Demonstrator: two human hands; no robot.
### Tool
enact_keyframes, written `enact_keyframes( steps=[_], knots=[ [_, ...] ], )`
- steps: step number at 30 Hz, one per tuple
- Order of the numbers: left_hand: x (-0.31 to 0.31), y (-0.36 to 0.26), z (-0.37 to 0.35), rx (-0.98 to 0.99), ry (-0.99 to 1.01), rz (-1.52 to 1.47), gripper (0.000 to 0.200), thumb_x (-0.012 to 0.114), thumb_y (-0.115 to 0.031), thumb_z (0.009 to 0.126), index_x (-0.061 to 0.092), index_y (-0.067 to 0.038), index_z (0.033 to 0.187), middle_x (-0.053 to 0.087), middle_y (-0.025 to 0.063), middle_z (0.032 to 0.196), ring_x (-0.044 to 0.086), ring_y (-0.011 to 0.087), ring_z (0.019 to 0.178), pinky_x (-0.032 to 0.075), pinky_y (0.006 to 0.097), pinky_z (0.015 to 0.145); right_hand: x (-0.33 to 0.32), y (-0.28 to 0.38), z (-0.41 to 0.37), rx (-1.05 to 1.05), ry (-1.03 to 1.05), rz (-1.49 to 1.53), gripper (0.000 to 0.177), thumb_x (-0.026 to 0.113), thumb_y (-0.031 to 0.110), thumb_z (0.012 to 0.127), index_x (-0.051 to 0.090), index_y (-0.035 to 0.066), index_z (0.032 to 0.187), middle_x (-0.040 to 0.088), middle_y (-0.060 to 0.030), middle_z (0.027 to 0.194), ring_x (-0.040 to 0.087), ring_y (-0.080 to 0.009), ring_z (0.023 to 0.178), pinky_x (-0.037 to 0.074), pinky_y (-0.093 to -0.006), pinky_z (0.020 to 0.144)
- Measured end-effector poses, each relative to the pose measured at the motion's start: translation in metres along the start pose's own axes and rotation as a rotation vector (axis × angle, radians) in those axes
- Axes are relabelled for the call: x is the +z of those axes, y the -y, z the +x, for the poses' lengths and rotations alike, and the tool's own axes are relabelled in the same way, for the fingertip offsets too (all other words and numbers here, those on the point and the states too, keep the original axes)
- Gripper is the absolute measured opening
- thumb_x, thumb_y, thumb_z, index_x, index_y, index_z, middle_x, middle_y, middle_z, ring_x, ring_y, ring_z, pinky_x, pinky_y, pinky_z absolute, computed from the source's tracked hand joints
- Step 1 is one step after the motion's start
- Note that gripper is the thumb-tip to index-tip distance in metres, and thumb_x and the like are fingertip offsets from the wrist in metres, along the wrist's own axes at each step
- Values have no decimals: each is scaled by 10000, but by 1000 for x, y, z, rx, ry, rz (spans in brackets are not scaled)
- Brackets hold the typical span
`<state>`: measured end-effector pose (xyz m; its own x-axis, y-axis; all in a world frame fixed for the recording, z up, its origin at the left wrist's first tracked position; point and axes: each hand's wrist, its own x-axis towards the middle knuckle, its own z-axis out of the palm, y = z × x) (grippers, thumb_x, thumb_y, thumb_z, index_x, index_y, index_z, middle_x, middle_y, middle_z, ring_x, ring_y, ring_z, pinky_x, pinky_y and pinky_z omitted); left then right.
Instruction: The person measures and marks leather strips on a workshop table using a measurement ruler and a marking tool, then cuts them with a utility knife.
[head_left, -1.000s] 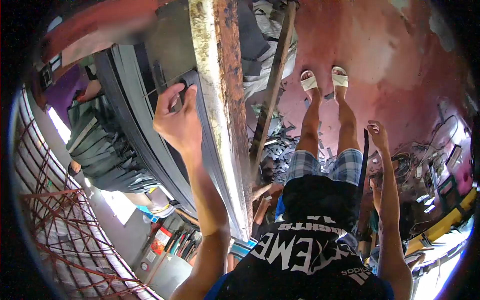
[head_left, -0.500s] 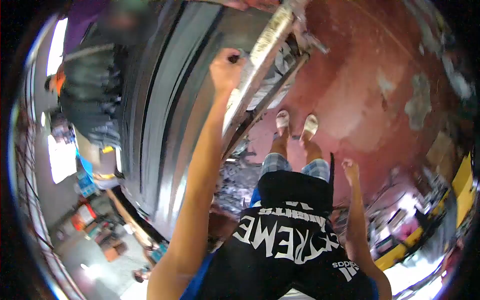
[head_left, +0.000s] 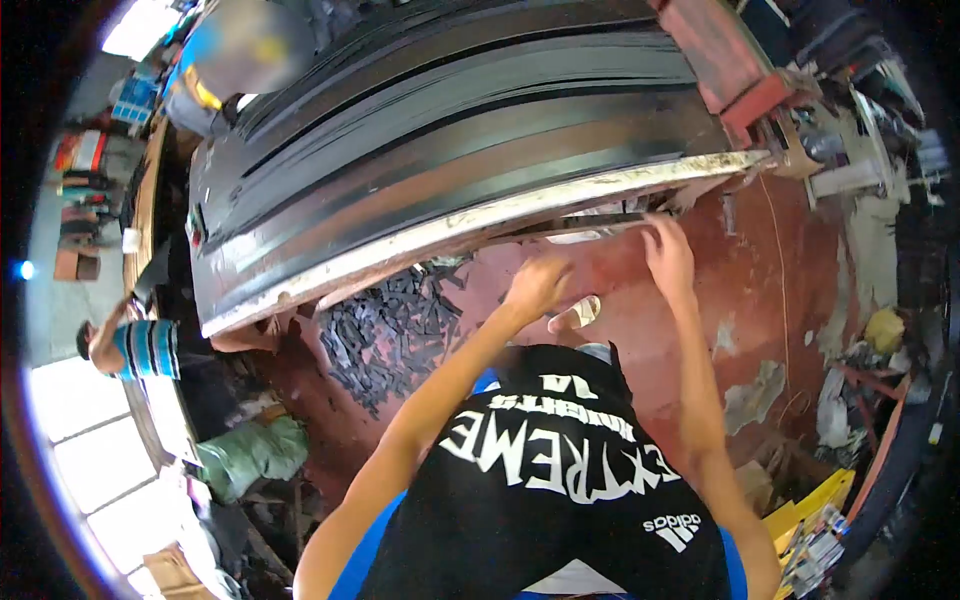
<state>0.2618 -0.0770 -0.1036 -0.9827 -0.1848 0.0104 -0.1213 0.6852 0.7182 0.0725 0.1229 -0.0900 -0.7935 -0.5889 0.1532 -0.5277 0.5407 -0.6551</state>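
You look down over your own black shirt (head_left: 560, 480) with white lettering, both bare arms stretched away from you. Your left hand (head_left: 535, 285) is curled shut, low and just short of the desk edge. Motion blur hides whether that grip has anything in it. Just beside it, a sandalled foot (head_left: 577, 314) stands on the red floor (head_left: 760, 300).

Your right hand (head_left: 668, 255) reaches a little farther. Its fingertips (head_left: 655, 222) are at the right end of a thin black strip (head_left: 580, 226), which runs along just under the desk's white, chipped front rim (head_left: 420, 240). I cannot tell whether that grip has closed on the strip or only touches it.

This looks like the step of taking hold of the strip at the rim. The next move would call for a firm pinch with the right hand, and a second hold from the left farther along.

To the left, a heap of black offcuts (head_left: 390, 330) lies on the floor under the desk. Farther off, the desk carries long black sheets (head_left: 450, 120) stacked lengthwise. A person in a striped top (head_left: 140, 348) is at the far left, well apart.
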Motion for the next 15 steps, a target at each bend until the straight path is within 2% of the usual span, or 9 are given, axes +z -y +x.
enact_keyframes(
  steps=[2, 3, 4, 5, 6, 8, 10, 12, 15],
  knots=[
    [-19, 21, -71, -294, 102, 57, 241, 608, -217, 907, 668, -74, 1091, 692, 195, 975, 660, 412, 909, 534, 497, 788, 25, 27, 72, -295, 30, -66, 347, 684, 67, 851, 617, 48, 1191, 630, -153, 1187, 601, -363, 1099, 492, -423, 942],
    [-22, 62, -126, -266, 128, 134, 251, 597, -235, 916, 670, -87, 1105, 694, 193, 1004, 664, 409, 927, 535, 504, 796, 36, 51, 99, -430, 53, -95, 381, 696, 60, 832, 613, 47, 1204, 623, -152, 1189, 603, -361, 1093, 496, -425, 948],
    [-36, 73, -167, -481, 285, 190, 262, 577, -212, 910, 657, -109, 1136, 693, 168, 1085, 661, 378, 1006, 534, 478, 846, 46, 73, 120, -480, 130, -144, 410, 707, 62, 815, 613, 42, 1213, 625, -155, 1206, 601, -363, 1110, 494, -432, 961],
    [-50, 90, -218, -502, 197, 175, 262, 590, -234, 904, 663, -116, 1127, 702, 171, 1055, 672, 375, 989, 537, 478, 838, 55, 96, 135, -533, 210, -191, 439, 718, 64, 797, 613, 37, 1223, 626, -158, 1222, 598, -366, 1126, 492, -440, 973],
    [-55, 113, -262, -907, 282, 82, 288, 590, -225, 896, 680, -111, 1145, 670, 183, 1157, 647, 364, 1051, 531, 462, 884, 62, 110, 142, -571, 224, -198, 439, 718, 64, 797, 613, 37, 1223, 626, -158, 1222, 598, -366, 1126, 492, -440, 973],
    [-70, 129, -367, -933, -20, 148, 290, 592, -231, 880, 695, -115, 1125, 701, 191, 1040, 682, 360, 959, 547, 461, 818, 79, 123, 159, -555, 445, -441, 481, 727, 98, 783, 612, 39, 1247, 622, -166, 1268, 587, -360, 1176, 483, -447, 1003],
    [-76, 69, -386, -1120, -284, 225, 269, 600, -219, 868, 708, -111, 1089, 714, 187, 869, 703, 373, 847, 552, 455, 752, 82, 61, 191, -540, 579, -459, 509, 734, 136, 774, 610, 38, 1258, 617, -178, 1294, 579, -350, 1206, 481, -447, 1012],
    [-91, 43, -413, -1213, -344, 270, 251, 592, -258, 865, 692, -125, 1053, 715, 186, 969, 692, 388, 901, 553, 497, 751, 87, 43, 208, -568, 555, -467, 511, 749, 175, 778, 621, 39, 1255, 634, -180, 1266, 586, -347, 1197, 479, -449, 1010],
    [-61, 45, -462, -1368, -627, 150, 238, 628, -234, 851, 682, -83, 1026, 707, 216, 940, 683, 405, 896, 546, 485, 763, 71, 38, 224, -578, 513, -488, 477, 783, 166, 732, 671, 37, 1177, 655, -176, 1223, 590, -365, 1160, 474, -435, 994]
  ],
)
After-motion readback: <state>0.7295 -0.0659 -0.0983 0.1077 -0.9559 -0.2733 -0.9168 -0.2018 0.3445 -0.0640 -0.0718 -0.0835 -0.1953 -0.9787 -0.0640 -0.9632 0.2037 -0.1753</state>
